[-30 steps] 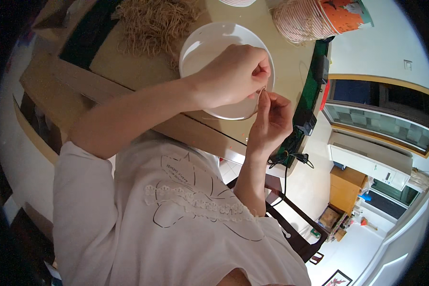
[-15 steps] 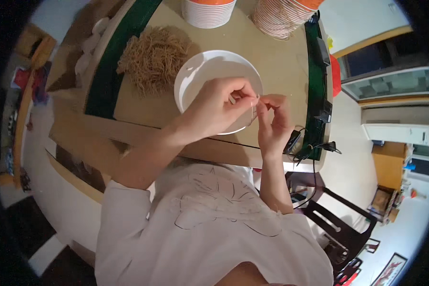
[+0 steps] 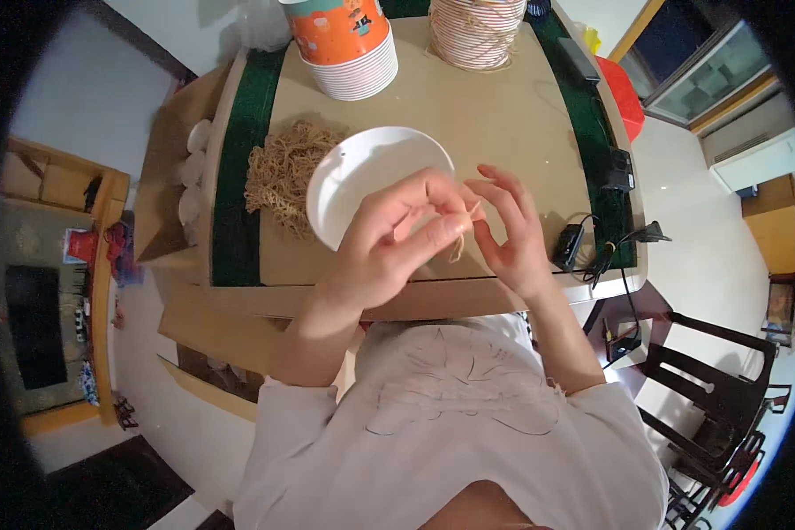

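Over the near rim of a white bowl, my left hand is closed in a pinch on a thin tan cord, whose short looped end hangs below the thumb. My right hand is close beside it, fingers spread and curved, the thumb near the left fingertips. No grip on the cord shows in that hand. Left of the bowl lies a tangled pile of similar tan cord. My left hand and wrist cover part of the bowl's near side.
At the table's far side stand an orange-and-white stack of paper tubs and another stack with tan cord around it. A black adapter and cable lie at the right edge. An open cardboard box holds white items at left.
My right hand has parted from the left fingertips and its fingers have spread. My left hand keeps its pinch. The view has shifted, showing more of the far stacks.
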`<state>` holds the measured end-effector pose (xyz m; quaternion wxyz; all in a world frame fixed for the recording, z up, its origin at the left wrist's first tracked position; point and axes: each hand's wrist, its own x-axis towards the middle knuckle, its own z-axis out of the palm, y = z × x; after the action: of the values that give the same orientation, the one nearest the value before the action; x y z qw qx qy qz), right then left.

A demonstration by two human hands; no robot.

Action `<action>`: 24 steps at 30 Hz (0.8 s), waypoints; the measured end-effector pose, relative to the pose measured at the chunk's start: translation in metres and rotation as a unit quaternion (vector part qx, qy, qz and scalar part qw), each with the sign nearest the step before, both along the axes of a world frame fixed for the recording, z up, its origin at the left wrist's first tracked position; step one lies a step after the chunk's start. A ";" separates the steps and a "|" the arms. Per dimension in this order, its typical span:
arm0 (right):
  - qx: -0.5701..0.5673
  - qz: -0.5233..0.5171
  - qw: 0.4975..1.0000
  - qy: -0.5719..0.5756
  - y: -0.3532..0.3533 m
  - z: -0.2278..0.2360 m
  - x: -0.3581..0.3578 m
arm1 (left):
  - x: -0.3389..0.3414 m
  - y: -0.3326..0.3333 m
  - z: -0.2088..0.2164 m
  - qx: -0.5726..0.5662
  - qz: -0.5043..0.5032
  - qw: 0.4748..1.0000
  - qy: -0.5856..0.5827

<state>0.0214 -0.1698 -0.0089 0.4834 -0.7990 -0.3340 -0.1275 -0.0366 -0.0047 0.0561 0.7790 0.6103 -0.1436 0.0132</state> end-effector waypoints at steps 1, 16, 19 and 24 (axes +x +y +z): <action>0.008 -0.006 1.000 0.000 -0.001 0.004 0.002 | 0.003 0.000 0.000 -0.038 0.005 0.998 0.042; -0.234 0.080 0.963 -0.110 -0.021 0.052 0.009 | 0.020 0.050 -0.022 -0.349 0.005 0.934 0.075; -0.285 0.072 0.947 -0.127 -0.004 0.052 -0.004 | 0.013 0.027 -0.008 -0.391 0.022 0.909 0.140; -0.290 0.055 0.951 -0.088 0.019 0.021 -0.015 | 0.003 -0.006 -0.008 -0.453 -0.053 0.878 0.143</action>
<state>0.0064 -0.1510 0.0121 0.2056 -0.8712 -0.4407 -0.0679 -0.0338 -0.0107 0.0479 0.9819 0.1773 -0.0407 -0.0521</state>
